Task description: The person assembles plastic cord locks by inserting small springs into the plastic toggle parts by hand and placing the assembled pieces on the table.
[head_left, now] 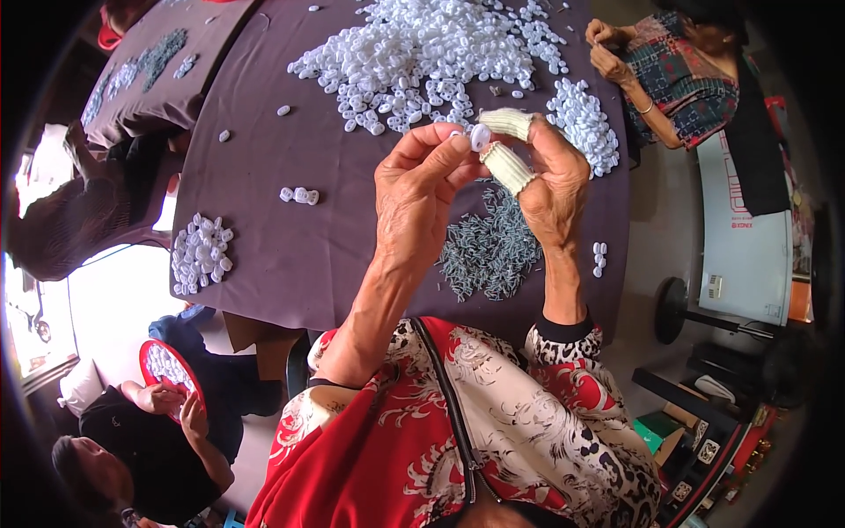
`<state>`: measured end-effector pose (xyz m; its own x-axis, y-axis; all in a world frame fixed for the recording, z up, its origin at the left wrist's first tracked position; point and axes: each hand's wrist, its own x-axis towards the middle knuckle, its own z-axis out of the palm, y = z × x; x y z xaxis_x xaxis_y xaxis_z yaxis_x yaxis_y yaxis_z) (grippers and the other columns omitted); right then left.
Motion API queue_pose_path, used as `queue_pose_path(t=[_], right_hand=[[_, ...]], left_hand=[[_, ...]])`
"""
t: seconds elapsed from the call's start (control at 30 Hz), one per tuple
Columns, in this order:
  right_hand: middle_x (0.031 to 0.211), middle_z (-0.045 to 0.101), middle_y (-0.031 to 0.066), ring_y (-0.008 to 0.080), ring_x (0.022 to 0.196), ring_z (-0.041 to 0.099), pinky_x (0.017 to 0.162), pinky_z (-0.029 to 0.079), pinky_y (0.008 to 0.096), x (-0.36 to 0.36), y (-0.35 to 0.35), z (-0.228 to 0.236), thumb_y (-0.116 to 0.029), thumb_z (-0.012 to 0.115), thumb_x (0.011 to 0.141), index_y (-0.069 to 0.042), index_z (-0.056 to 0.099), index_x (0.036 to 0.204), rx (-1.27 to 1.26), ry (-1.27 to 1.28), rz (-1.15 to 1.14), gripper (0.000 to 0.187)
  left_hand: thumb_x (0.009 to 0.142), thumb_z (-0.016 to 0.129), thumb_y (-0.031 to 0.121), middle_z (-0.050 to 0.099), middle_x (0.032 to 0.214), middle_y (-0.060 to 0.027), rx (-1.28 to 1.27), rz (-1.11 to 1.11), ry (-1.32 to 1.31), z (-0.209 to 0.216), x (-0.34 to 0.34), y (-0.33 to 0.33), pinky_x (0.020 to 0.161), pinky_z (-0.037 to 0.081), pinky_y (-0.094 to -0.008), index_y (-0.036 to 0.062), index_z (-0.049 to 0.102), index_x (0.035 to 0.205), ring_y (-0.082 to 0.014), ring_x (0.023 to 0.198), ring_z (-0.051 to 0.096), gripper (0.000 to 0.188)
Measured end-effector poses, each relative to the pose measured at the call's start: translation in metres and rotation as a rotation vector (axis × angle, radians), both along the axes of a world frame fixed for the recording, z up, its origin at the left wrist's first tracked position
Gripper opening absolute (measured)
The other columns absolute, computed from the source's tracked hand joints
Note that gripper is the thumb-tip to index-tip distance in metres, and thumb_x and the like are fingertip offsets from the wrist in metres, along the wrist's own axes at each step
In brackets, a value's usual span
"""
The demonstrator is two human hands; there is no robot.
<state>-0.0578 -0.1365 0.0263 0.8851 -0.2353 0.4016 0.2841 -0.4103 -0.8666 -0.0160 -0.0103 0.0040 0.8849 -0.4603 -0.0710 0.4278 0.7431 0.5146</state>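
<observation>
In front of me, above the table, my left hand [414, 180] pinches small white plastic pieces between thumb and fingers. One oval white plastic piece [480, 136] stands out at its fingertips. My right hand [556, 176] meets it from the other side, with thumb and forefinger closed around that piece. Cream ribbed knitted sleeves [508, 167] cover those two fingers. Below the hands lies a heap of small grey screw-like pins [488, 251], partly hidden by my left hand and wrist. Beyond the hands spreads a large heap of white oval pieces [414, 57].
A dark purple cloth [264, 255] covers the table. Smaller piles of white pieces lie at right [583, 123] and left [202, 253]. Short joined rows [299, 195] lie nearby. One person [682, 88] sits at far right; another person [150, 449] at lower left holds a red tray [172, 370].
</observation>
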Motion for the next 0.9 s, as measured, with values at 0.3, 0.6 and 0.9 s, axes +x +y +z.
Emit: queue_pose_path(t=[0.3, 0.6, 0.9], right_hand=[[0.085, 0.06, 0.0071, 0.0157, 0.076, 0.058, 0.069, 0.046, 0.0266, -0.001, 0.005, 0.01, -0.003, 0.059, 0.071, -0.001, 0.059, 0.098, -0.528, -0.106, -0.085, 0.027], [0.08, 0.063, 0.0096, 0.0155, 0.069, 0.061, 0.06, 0.046, 0.0274, 0.007, 0.0, -0.003, -0.01, 0.055, 0.08, -0.001, 0.059, 0.096, -0.321, -0.108, -0.036, 0.019], [0.076, 0.063, 0.0065, 0.0104, 0.067, 0.059, 0.061, 0.046, 0.0224, 0.012, -0.032, 0.004, -0.008, 0.049, 0.08, 0.001, 0.059, 0.091, -0.285, 0.138, 0.135, 0.017]], left_hand=[[0.079, 0.061, 0.004, 0.059, 0.085, -0.006, 0.079, 0.07, -0.02, -0.001, -0.002, -0.002, 0.067, 0.05, -0.0266, -0.0011, 0.057, 0.088, -0.0121, 0.073, 0.058, 0.011], [0.078, 0.062, 0.006, 0.06, 0.077, -0.006, 0.108, 0.075, -0.061, -0.001, -0.004, -0.006, 0.065, 0.048, -0.0259, -0.0013, 0.057, 0.088, -0.0111, 0.066, 0.057, 0.013], [0.078, 0.062, 0.006, 0.061, 0.075, -0.0069, 0.257, 0.103, -0.171, -0.003, 0.002, -0.004, 0.066, 0.046, -0.0232, -0.0021, 0.057, 0.086, -0.0111, 0.065, 0.056, 0.012]])
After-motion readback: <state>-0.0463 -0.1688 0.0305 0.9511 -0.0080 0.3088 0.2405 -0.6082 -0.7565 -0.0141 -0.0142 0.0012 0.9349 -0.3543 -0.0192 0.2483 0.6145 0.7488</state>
